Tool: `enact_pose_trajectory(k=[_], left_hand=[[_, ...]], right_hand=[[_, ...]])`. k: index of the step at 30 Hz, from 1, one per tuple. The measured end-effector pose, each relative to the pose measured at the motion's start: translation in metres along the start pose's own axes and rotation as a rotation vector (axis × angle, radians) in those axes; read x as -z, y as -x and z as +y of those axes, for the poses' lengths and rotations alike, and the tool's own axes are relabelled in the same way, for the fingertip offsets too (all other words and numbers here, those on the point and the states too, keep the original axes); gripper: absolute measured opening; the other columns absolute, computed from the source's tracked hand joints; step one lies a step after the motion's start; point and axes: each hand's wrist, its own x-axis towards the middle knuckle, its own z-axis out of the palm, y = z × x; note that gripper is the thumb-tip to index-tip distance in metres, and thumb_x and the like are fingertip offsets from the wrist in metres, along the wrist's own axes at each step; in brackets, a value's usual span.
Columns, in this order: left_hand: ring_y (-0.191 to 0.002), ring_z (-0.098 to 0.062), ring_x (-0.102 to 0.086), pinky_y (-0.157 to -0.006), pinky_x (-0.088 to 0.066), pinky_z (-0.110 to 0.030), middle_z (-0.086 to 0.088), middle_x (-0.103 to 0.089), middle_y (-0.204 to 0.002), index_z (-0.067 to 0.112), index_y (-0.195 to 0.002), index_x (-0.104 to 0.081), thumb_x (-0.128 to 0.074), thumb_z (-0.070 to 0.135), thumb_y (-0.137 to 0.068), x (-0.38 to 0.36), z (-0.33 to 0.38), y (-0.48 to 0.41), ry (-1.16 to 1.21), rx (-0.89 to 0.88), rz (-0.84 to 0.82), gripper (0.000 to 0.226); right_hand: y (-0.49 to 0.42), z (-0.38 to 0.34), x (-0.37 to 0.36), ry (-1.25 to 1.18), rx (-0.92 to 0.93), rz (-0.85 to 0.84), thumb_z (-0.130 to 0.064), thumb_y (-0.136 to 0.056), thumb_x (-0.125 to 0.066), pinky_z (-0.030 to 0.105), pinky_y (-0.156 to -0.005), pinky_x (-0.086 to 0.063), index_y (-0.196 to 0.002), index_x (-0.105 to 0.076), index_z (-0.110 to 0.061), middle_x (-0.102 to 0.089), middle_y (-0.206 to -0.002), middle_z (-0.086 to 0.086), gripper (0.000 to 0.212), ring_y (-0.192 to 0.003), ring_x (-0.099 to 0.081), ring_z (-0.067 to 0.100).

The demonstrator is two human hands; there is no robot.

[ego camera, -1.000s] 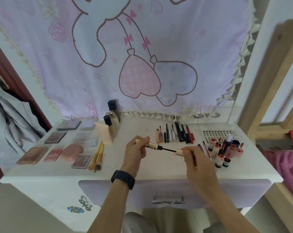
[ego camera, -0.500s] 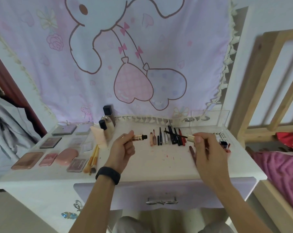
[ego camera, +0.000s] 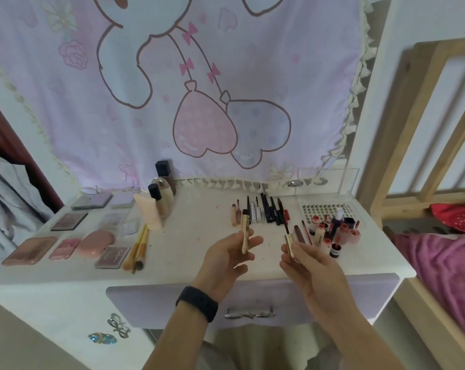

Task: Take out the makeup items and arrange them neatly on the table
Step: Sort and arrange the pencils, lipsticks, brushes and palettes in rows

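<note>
Your left hand point(ego camera: 226, 260) grips the slim gold tube point(ego camera: 245, 231) near the dark pencil row point(ego camera: 266, 212); your right hand point(ego camera: 314, 268) pinches its gold-capped wand point(ego camera: 289, 243). Both look light, rigid and likely slick, so hold them mid-barrel.

your white counter point(ego camera: 188, 253): palettes point(ego camera: 69, 221) in rows at your left, two brushes point(ego camera: 138, 245) just beside them, bottles point(ego camera: 164, 194) upright at the back, a row of pencils point(ego camera: 269, 213) mid-back, a lash tray point(ego camera: 322, 209) and clustered small bottles point(ego camera: 318, 233) at your right.
</note>
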Motion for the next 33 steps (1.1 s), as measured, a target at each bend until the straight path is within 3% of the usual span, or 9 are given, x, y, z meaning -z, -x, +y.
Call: enact_pose_trajectory(k=[4, 7, 10, 14, 17, 21, 24, 28, 33], left_hand=[[-0.074, -0.015, -0.069, -0.064, -0.049, -0.026, -0.002, -0.077, -0.102, 0.01, -0.116, -0.062, -0.056, 0.025, -0.1, -0.008, -0.008, -0.006, -0.258, -0.032, 0.046, 0.022], [-0.076, -0.021, -0.075, -0.066, -0.058, -0.026, -0.006, -0.073, -0.1, 0.015, -0.11, -0.062, -0.066, 0.026, -0.095, -0.013, -0.012, -0.015, -0.403, -0.02, 0.109, 0.019], [-0.07, -0.01, -0.072, -0.068, -0.06, -0.027, 0.003, -0.072, -0.09, 0.024, -0.097, -0.064, -0.073, 0.036, -0.087, -0.018, -0.015, -0.024, -0.663, -0.07, 0.216, 0.017], [-0.081, -0.013, -0.069, -0.079, -0.059, -0.034, 0.007, -0.071, -0.087, 0.028, -0.086, -0.065, -0.075, 0.047, -0.08, -0.028, -0.019, -0.036, -0.897, -0.13, 0.27, 0.023], [-0.072, -0.01, -0.065, -0.07, -0.056, -0.03, 0.011, -0.068, -0.075, 0.029, -0.073, -0.063, -0.074, 0.051, -0.077, -0.036, -0.019, -0.04, -1.004, -0.127, 0.262, 0.025], [-0.076, -0.019, -0.071, -0.071, -0.057, -0.034, 0.001, -0.074, -0.077, 0.024, -0.063, -0.068, -0.072, 0.054, -0.075, -0.039, -0.021, -0.046, -1.075, -0.102, 0.243, 0.032], [-0.078, -0.017, -0.071, -0.074, -0.058, -0.036, 0.001, -0.076, -0.079, 0.024, -0.064, -0.07, -0.071, 0.056, -0.076, -0.037, -0.022, -0.05, -1.075, -0.112, 0.225, 0.034], [-0.073, -0.009, -0.069, -0.069, -0.058, -0.029, 0.01, -0.073, -0.068, 0.029, -0.061, -0.07, -0.072, 0.06, -0.075, -0.035, -0.021, -0.052, -1.06, -0.113, 0.204, 0.034], [-0.074, -0.011, -0.071, -0.075, -0.06, -0.035, 0.01, -0.074, -0.069, 0.027, -0.067, -0.072, -0.07, 0.06, -0.075, -0.038, -0.021, -0.055, -1.076, -0.125, 0.207, 0.034]], right_hand=[[0.001, 0.007, 0.013, 0.325, 0.118, 0.076, -0.01, -0.093, -0.069, 0.022, -0.072, -0.06, -0.113, -0.068, -0.013, -0.079, -0.098, 0.003, 0.02, -0.092, -0.076, 0.019], [0.003, 0.009, 0.022, 0.681, 0.267, 0.135, -0.023, -0.095, -0.069, 0.016, -0.079, -0.057, -0.106, -0.07, -0.036, -0.076, -0.095, -0.021, 0.016, -0.092, -0.071, -0.002], [0.006, 0.011, 0.022, 0.923, 0.425, 0.176, -0.032, -0.093, -0.069, 0.002, -0.072, -0.047, -0.105, -0.068, -0.046, -0.069, -0.092, -0.037, 0.018, -0.092, -0.062, -0.016], [-0.001, 0.014, 0.017, 1.176, 0.554, 0.257, -0.035, -0.093, -0.07, 0.022, -0.085, -0.05, -0.118, -0.072, -0.03, -0.069, -0.089, -0.023, 0.026, -0.084, -0.062, -0.003], [-0.008, 0.017, 0.016, 1.291, 0.626, 0.254, -0.038, -0.095, -0.068, 0.032, -0.085, -0.051, -0.122, -0.069, -0.03, -0.074, -0.095, -0.009, 0.029, -0.084, -0.062, 0.009], [-0.016, 0.025, 0.022, 1.436, 0.785, 0.206, -0.032, -0.092, -0.072, 0.023, -0.059, -0.038, -0.117, -0.074, -0.025, -0.072, -0.079, -0.005, 0.025, -0.067, -0.056, 0.015], [-0.022, 0.031, 0.026, 1.52, 0.926, 0.199, -0.023, -0.08, -0.085, 0.007, -0.057, -0.021, -0.104, -0.079, -0.017, -0.067, -0.063, -0.007, 0.025, -0.055, -0.041, 0.007], [-0.029, 0.039, 0.036, 1.545, 1.049, 0.158, -0.021, -0.079, -0.083, 0.016, -0.06, -0.04, -0.108, -0.078, -0.011, -0.078, -0.084, -0.002, 0.031, -0.064, -0.054, 0.012], [-0.026, 0.045, 0.038, 1.5, 1.029, 0.108, -0.025, -0.088, -0.072, 0.022, -0.069, -0.047, -0.117, -0.075, -0.006, -0.078, -0.101, -0.001, 0.035, -0.078, -0.056, 0.018]])
